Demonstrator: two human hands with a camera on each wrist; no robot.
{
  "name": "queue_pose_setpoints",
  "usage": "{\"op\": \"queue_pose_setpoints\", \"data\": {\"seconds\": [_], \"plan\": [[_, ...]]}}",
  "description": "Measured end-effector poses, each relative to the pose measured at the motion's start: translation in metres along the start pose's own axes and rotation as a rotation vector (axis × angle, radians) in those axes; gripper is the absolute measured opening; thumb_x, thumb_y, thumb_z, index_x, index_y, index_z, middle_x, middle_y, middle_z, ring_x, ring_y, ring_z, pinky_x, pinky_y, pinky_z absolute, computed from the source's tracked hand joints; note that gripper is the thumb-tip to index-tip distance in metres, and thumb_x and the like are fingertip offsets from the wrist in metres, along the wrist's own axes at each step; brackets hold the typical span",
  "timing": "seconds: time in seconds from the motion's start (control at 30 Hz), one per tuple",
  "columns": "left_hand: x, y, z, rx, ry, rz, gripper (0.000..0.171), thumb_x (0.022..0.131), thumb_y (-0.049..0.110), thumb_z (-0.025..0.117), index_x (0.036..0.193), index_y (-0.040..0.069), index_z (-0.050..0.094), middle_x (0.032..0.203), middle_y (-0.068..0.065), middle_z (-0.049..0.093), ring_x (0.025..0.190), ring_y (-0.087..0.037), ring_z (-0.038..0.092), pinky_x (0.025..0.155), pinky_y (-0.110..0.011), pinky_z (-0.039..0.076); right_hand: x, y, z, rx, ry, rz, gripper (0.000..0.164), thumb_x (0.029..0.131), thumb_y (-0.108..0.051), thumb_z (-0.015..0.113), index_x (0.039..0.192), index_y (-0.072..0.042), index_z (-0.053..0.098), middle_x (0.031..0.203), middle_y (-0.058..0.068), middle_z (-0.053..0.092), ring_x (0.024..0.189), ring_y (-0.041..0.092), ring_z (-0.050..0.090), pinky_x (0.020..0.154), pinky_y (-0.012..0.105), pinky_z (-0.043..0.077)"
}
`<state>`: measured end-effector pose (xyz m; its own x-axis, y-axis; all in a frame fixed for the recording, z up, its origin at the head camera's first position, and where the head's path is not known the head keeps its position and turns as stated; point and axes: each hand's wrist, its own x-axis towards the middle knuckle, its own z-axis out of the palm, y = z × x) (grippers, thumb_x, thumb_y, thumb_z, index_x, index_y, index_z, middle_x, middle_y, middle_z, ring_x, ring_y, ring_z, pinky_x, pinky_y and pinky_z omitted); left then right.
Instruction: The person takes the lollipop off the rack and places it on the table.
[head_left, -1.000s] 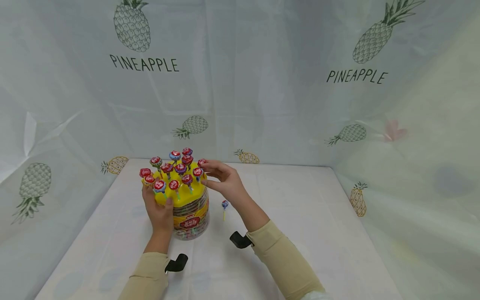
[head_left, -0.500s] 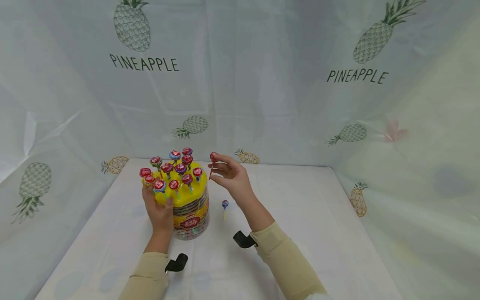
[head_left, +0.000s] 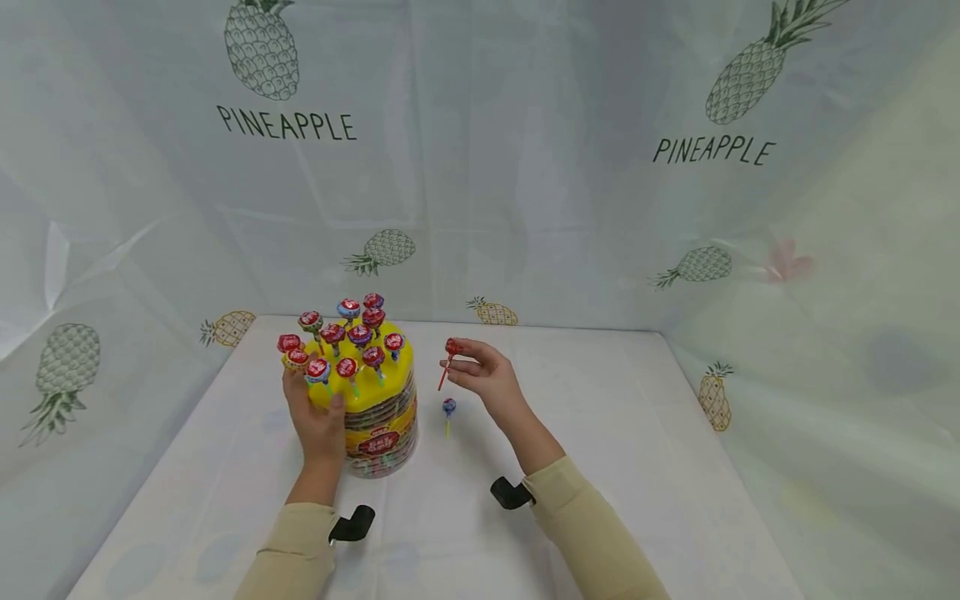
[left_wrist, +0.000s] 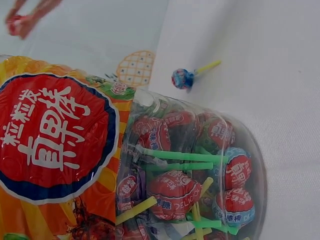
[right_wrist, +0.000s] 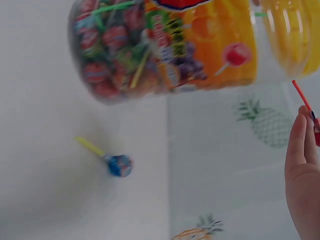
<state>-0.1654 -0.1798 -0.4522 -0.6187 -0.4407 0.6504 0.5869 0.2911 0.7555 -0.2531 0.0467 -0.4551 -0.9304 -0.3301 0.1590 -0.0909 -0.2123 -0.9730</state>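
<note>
A clear jar (head_left: 380,446) full of wrapped lollipops stands on the table, with a yellow lid (head_left: 367,397) on top. Several lollipops stick up out of the lid. My left hand (head_left: 318,425) grips the jar's upper left side, its thumb on the near edge of the lid. To the right of the jar, my right hand (head_left: 491,379) pinches a red lollipop (head_left: 453,347) in the air, red stick pointing down. On the table below that hand lies a blue lollipop (head_left: 449,407) with a yellow stick, also seen in the left wrist view.
The white-covered table (head_left: 600,417) reaches back to a pineapple-printed curtain (head_left: 525,208), which also hangs along both sides. A black wrist mount (head_left: 512,493) sticks out from the right sleeve, and another mount (head_left: 352,523) from the left.
My right hand has drawn the red lollipop out of the lid's right edge and carried it right and toward me. The left hand keeps its grip on the jar.
</note>
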Motion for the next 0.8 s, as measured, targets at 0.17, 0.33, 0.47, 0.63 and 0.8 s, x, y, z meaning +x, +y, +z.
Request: {"op": "queue_pose_setpoints", "data": {"seconds": [0.17,0.33,0.47,0.63,0.8], "plan": [[0.000,-0.012,-0.002,0.013,-0.001,-0.003,0.070,0.092,0.039,0.061,0.143,-0.002,0.038,0.146,-0.016,0.029,0.131,-0.014,0.037,0.107,-0.021,0.036,0.000,0.023,-0.015,-0.043,0.022,0.099,0.048,0.087,0.003,0.069,0.132,-0.008,0.059,0.129,0.013,0.058,0.109,0.023,0.065,0.091,0.034,0.053],[0.000,-0.031,-0.005,0.032,0.004,0.006,0.073,0.091,0.045,0.062,0.145,0.003,0.038,0.147,-0.012,0.030,0.132,-0.017,0.036,0.107,-0.022,0.035,0.000,0.044,-0.026,-0.088,0.008,0.145,0.049,0.086,0.001,0.070,0.133,-0.008,0.059,0.129,0.013,0.058,0.107,0.023,0.066,0.092,0.034,0.053],[0.000,-0.009,-0.001,0.022,0.005,-0.004,0.073,0.092,0.040,0.061,0.142,-0.006,0.035,0.146,-0.022,0.028,0.130,-0.013,0.037,0.106,-0.019,0.035,-0.002,0.063,-0.035,-0.154,0.007,0.181,0.047,0.085,0.000,0.072,0.131,-0.009,0.061,0.126,0.011,0.061,0.102,0.020,0.067,0.093,0.034,0.052],[0.000,0.000,0.001,0.010,0.010,0.019,0.071,0.093,0.040,0.060,0.140,-0.008,0.037,0.144,-0.027,0.027,0.129,-0.010,0.038,0.106,-0.020,0.036,-0.003,0.083,-0.043,-0.264,0.005,0.219,0.047,0.086,-0.001,0.071,0.131,-0.010,0.062,0.122,0.010,0.063,0.096,0.019,0.066,0.089,0.033,0.052],[0.000,-0.003,0.001,-0.020,0.015,0.022,0.073,0.092,0.041,0.062,0.139,-0.009,0.037,0.144,-0.019,0.030,0.128,-0.012,0.038,0.107,-0.022,0.035,-0.003,0.099,-0.049,-0.365,0.014,0.270,0.050,0.084,-0.001,0.071,0.132,-0.009,0.061,0.122,0.011,0.064,0.091,0.018,0.064,0.073,0.031,0.054]]}}
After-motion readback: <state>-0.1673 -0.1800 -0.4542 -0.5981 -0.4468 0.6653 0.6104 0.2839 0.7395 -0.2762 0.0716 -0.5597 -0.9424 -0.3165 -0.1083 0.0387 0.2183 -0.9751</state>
